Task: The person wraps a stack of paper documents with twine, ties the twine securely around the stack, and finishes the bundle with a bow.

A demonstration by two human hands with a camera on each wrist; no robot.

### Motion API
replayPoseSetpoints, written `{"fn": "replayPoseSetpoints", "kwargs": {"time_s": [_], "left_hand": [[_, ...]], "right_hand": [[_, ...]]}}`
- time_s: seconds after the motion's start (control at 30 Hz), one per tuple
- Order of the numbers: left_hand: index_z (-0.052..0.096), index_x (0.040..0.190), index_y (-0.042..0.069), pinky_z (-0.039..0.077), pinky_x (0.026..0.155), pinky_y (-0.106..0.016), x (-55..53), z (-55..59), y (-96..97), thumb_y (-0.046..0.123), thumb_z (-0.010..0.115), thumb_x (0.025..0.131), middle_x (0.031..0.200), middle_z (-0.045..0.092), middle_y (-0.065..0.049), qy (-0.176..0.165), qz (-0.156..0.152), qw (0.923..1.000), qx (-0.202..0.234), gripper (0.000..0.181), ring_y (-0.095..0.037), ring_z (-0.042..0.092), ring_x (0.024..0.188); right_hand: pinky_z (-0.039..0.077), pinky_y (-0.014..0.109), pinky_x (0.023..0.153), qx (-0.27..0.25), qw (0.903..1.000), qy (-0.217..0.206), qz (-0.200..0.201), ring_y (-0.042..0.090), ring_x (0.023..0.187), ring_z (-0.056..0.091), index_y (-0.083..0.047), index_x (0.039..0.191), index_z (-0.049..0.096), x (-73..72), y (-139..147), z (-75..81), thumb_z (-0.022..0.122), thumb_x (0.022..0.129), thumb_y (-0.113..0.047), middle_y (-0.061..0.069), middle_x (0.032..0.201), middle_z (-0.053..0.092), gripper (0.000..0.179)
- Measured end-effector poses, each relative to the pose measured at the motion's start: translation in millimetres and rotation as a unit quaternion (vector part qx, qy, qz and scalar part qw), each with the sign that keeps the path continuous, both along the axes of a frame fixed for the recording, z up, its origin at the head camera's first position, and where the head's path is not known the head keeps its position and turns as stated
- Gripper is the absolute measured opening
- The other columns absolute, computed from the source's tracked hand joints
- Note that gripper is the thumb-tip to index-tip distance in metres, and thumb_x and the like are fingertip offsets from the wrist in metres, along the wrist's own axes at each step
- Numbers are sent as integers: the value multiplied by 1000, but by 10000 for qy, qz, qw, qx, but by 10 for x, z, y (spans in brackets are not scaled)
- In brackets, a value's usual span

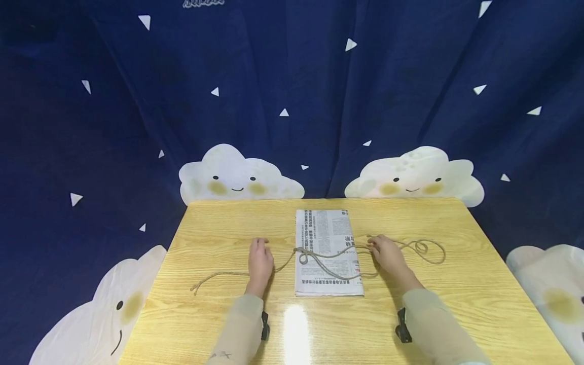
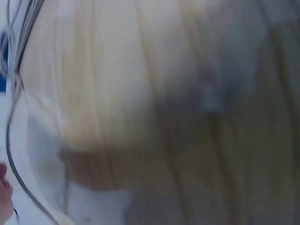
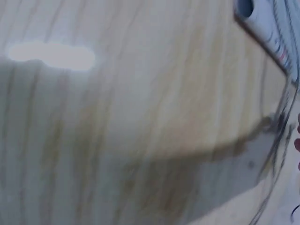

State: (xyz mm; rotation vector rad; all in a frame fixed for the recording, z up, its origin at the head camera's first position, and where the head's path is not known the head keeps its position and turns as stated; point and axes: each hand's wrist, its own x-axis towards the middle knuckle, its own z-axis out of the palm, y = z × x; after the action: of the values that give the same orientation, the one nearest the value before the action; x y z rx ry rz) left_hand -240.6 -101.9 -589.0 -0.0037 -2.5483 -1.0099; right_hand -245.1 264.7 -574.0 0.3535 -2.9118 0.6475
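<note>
A folded newspaper (image 1: pixel 326 225) lies on the wooden table. A thin tan cord (image 1: pixel 335 276) crosses over it, with a small loop near the paper's left edge. My left hand (image 1: pixel 261 263) is left of the newspaper, fingers pointing away from me and fairly straight, above the cord's left stretch. Just past the paper's right edge is my right hand (image 1: pixel 388 256), its bent fingertips right at the cord's strands; I cannot tell whether they pinch it. In the right wrist view, strands of cord (image 3: pixel 281 136) run close beside fingertips (image 3: pixel 297 144) at the right edge.
One cord end lies on the table (image 1: pixel 219 324) at the left; a loose coil rests at the right. A dark blue curtain (image 1: pixel 292 66) with white clouds hangs behind the table. Dark wrist cameras (image 1: pixel 403 327) sit on both sleeves. Light glares on the table front.
</note>
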Motion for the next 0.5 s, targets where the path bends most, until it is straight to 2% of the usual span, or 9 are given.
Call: {"fn": "replayPoseSetpoints", "kwargs": {"time_s": [0.1, 0.2, 0.33, 0.43, 0.5], "left_hand": [[60, 101, -3, 51, 79, -36, 17, 8, 185, -4, 56, 82, 101, 57, -13, 1, -802, 9966, -211, 19, -27, 57, 92], [61, 101, -3, 52, 75, -33, 55, 0, 345, 3, 61, 81, 92, 58, -10, -414, -1117, 9923, -328, 21, -22, 58, 83], [61, 101, -2, 51, 75, -33, 91, -9, 496, 9, 63, 83, 91, 58, -8, -985, -1005, 9884, -564, 20, -21, 58, 84], [62, 95, 1, 52, 74, -33, 100, -13, 565, 8, 62, 85, 91, 60, -8, -1115, -777, 9880, -741, 13, -23, 60, 87], [62, 90, 2, 52, 69, -32, 103, -12, 590, 8, 61, 85, 85, 59, -7, -1136, -639, 9880, -826, 8, -22, 60, 81]], "right_hand": [[49, 46, 80, -36, 9994, 91, 336, 33, 90, 60, 2, 102, 63, -56, -128, 31, 62, 84, -4, 15, 98, 62, 19], [48, 46, 84, -1, 9988, -55, 485, 32, 92, 59, 1, 100, 64, -73, -237, 34, 63, 83, -4, 13, 96, 63, 18], [46, 46, 87, 31, 9994, -158, 305, 32, 94, 58, 0, 97, 65, -54, -326, -4, 64, 82, -5, 12, 94, 63, 16], [48, 45, 83, 21, 9998, 24, 214, 31, 89, 59, -1, 92, 64, -46, -350, -47, 64, 81, -4, 11, 89, 62, 11], [50, 43, 77, 13, 9998, 116, 186, 28, 81, 58, -2, 88, 63, -45, -354, -72, 65, 81, -4, 9, 85, 59, 8]]}}
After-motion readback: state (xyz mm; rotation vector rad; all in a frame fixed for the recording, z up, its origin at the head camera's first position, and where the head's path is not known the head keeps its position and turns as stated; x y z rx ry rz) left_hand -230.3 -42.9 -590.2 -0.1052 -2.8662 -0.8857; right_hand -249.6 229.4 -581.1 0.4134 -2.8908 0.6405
